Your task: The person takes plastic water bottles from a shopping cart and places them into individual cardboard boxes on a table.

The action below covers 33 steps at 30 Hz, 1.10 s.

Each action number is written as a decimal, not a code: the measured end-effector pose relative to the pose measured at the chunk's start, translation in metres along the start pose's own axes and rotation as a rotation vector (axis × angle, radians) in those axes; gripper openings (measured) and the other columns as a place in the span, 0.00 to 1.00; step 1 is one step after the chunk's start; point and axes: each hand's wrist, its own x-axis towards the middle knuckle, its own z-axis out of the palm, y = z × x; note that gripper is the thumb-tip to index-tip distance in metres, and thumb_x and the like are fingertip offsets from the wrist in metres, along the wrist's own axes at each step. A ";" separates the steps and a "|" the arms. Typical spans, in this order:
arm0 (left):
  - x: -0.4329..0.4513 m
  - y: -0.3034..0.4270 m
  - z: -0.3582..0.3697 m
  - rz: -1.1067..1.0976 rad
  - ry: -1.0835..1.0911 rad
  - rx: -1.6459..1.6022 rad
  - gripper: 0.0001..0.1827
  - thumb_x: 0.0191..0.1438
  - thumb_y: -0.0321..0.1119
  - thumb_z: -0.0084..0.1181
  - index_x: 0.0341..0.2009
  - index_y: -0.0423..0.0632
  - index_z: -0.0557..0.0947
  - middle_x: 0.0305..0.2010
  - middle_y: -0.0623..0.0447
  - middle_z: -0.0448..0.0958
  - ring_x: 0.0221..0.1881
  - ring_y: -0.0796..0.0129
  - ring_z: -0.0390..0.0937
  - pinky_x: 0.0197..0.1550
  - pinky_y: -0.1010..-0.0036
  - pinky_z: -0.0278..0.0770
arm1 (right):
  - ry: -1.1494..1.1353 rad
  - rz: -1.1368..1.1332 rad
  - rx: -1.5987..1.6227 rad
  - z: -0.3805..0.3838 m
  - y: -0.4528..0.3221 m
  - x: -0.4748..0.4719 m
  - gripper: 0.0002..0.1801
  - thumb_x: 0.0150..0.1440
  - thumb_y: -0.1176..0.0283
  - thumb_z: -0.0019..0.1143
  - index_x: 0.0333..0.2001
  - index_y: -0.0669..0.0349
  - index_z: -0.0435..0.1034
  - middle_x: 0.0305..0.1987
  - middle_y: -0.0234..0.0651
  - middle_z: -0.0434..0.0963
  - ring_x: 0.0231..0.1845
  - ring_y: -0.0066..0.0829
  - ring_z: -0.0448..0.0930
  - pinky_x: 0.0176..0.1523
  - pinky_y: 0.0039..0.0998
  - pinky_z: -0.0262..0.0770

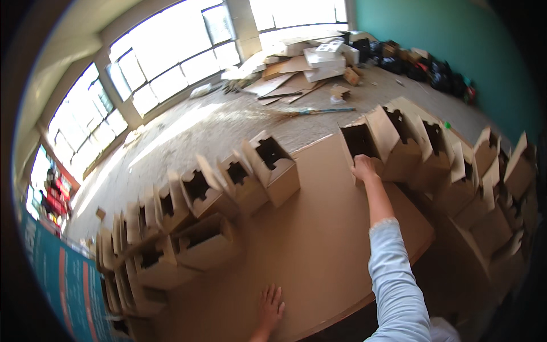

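Observation:
My right hand (364, 168) reaches forward and grips the near edge of an open-topped cardboard box (376, 159). That box stands at the left end of a row of similar boxes; its inside is dark. Flat on a brown cardboard sheet (316, 239) rests my left hand (272, 303), fingers a little apart and holding nothing. To the left, a row of open cardboard boxes with raised flaps ends at one box (282, 184). A longer open box (209, 241) sits in front of that row.
More open boxes (489, 213) crowd the right side. A teal panel with writing (64, 282) stands at the lower left. On the floor beyond lie a broom (318, 111) and a heap of flattened cardboard and white foam (324, 64). Black bags (440, 75) line the green wall.

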 end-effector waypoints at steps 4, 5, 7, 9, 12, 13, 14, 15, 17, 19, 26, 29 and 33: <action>-0.011 -0.003 0.004 0.008 0.078 0.034 0.32 0.60 0.39 0.49 0.68 0.49 0.61 0.73 0.42 0.53 0.73 0.46 0.48 0.73 0.51 0.44 | -0.059 -0.151 0.045 -0.025 -0.052 -0.085 0.16 0.54 0.59 0.61 0.34 0.63 0.72 0.39 0.45 0.77 0.44 0.46 0.78 0.46 0.45 0.75; -0.011 0.001 0.002 -0.008 0.078 0.055 0.32 0.60 0.39 0.48 0.68 0.49 0.61 0.73 0.42 0.53 0.73 0.47 0.48 0.73 0.51 0.45 | 0.015 -0.202 0.179 -0.039 -0.063 -0.121 0.17 0.54 0.61 0.61 0.37 0.66 0.73 0.42 0.48 0.77 0.46 0.47 0.77 0.49 0.45 0.74; -0.008 0.001 -0.004 -0.001 0.100 0.070 0.31 0.61 0.38 0.47 0.68 0.48 0.62 0.73 0.43 0.54 0.73 0.48 0.49 0.73 0.52 0.45 | -0.025 -0.199 0.227 -0.034 -0.073 -0.188 0.26 0.54 0.64 0.63 0.51 0.72 0.70 0.51 0.56 0.75 0.53 0.53 0.75 0.59 0.45 0.70; -0.007 0.003 -0.001 0.017 0.120 0.026 0.30 0.60 0.38 0.48 0.67 0.47 0.64 0.72 0.42 0.55 0.73 0.49 0.49 0.73 0.53 0.46 | -0.068 -0.133 0.415 -0.062 -0.123 -0.254 0.25 0.55 0.64 0.63 0.48 0.76 0.71 0.50 0.57 0.76 0.56 0.54 0.74 0.60 0.46 0.69; -0.038 0.006 -0.009 -0.021 0.158 -0.010 0.29 0.56 0.35 0.51 0.63 0.44 0.69 0.71 0.40 0.56 0.73 0.48 0.49 0.73 0.53 0.46 | 0.096 -0.540 0.471 -0.038 -0.199 -0.322 0.14 0.53 0.72 0.61 0.41 0.70 0.73 0.40 0.47 0.76 0.46 0.49 0.75 0.49 0.42 0.72; -0.057 0.002 -0.014 -0.017 0.161 -0.011 0.29 0.54 0.33 0.52 0.62 0.44 0.70 0.71 0.39 0.57 0.73 0.48 0.49 0.73 0.54 0.46 | -0.038 -0.642 0.552 -0.063 -0.235 -0.341 0.11 0.52 0.75 0.60 0.39 0.69 0.74 0.37 0.45 0.75 0.42 0.47 0.74 0.45 0.41 0.72; -0.085 -0.004 -0.027 -0.066 0.171 0.007 0.28 0.54 0.32 0.52 0.61 0.44 0.71 0.70 0.40 0.58 0.73 0.48 0.51 0.73 0.54 0.47 | -0.176 -0.729 0.622 -0.079 -0.268 -0.361 0.08 0.51 0.77 0.59 0.37 0.68 0.74 0.34 0.42 0.74 0.39 0.45 0.73 0.41 0.40 0.72; -0.118 -0.006 -0.044 -0.128 0.180 0.027 0.27 0.54 0.31 0.52 0.60 0.44 0.72 0.70 0.40 0.59 0.72 0.49 0.52 0.72 0.55 0.49 | -0.209 -0.816 0.652 -0.080 -0.299 -0.379 0.07 0.50 0.79 0.59 0.35 0.67 0.74 0.32 0.41 0.72 0.37 0.44 0.72 0.40 0.40 0.70; -0.177 -0.005 -0.072 -0.252 0.397 0.006 0.25 0.51 0.29 0.52 0.57 0.44 0.74 0.66 0.41 0.65 0.68 0.48 0.59 0.69 0.56 0.56 | -0.264 -0.966 0.717 -0.090 -0.341 -0.405 0.06 0.48 0.82 0.58 0.32 0.66 0.74 0.28 0.38 0.68 0.33 0.40 0.69 0.36 0.40 0.67; -0.264 -0.027 -0.114 -0.410 0.742 0.086 0.20 0.51 0.27 0.52 0.51 0.44 0.78 0.57 0.42 0.73 0.60 0.48 0.69 0.63 0.56 0.66 | -0.300 -1.073 0.743 -0.091 -0.388 -0.436 0.03 0.48 0.84 0.55 0.30 0.68 0.71 0.28 0.41 0.67 0.33 0.43 0.67 0.37 0.40 0.65; -0.614 -0.120 -0.182 -1.350 1.331 0.042 0.13 0.58 0.29 0.53 0.46 0.42 0.83 0.44 0.44 0.83 0.47 0.55 0.81 0.48 0.64 0.76 | -0.330 -1.245 0.652 -0.079 -0.516 -0.504 0.04 0.49 0.82 0.59 0.29 0.67 0.71 0.29 0.39 0.67 0.34 0.42 0.69 0.38 0.39 0.67; -0.748 -0.211 -0.113 -1.675 0.899 0.054 0.15 0.52 0.31 0.59 0.46 0.42 0.82 0.43 0.39 0.81 0.46 0.49 0.80 0.47 0.60 0.77 | -0.458 -1.328 0.504 -0.077 -0.550 -0.523 0.05 0.47 0.80 0.61 0.30 0.66 0.72 0.30 0.39 0.68 0.37 0.43 0.70 0.39 0.41 0.68; -0.790 -0.303 -0.051 -1.796 0.491 -0.053 0.23 0.47 0.35 0.64 0.48 0.42 0.79 0.48 0.40 0.79 0.52 0.48 0.76 0.53 0.56 0.74 | -0.454 -1.400 0.197 -0.104 -0.572 -0.536 0.14 0.38 0.77 0.64 0.34 0.63 0.75 0.32 0.39 0.69 0.40 0.43 0.71 0.43 0.41 0.71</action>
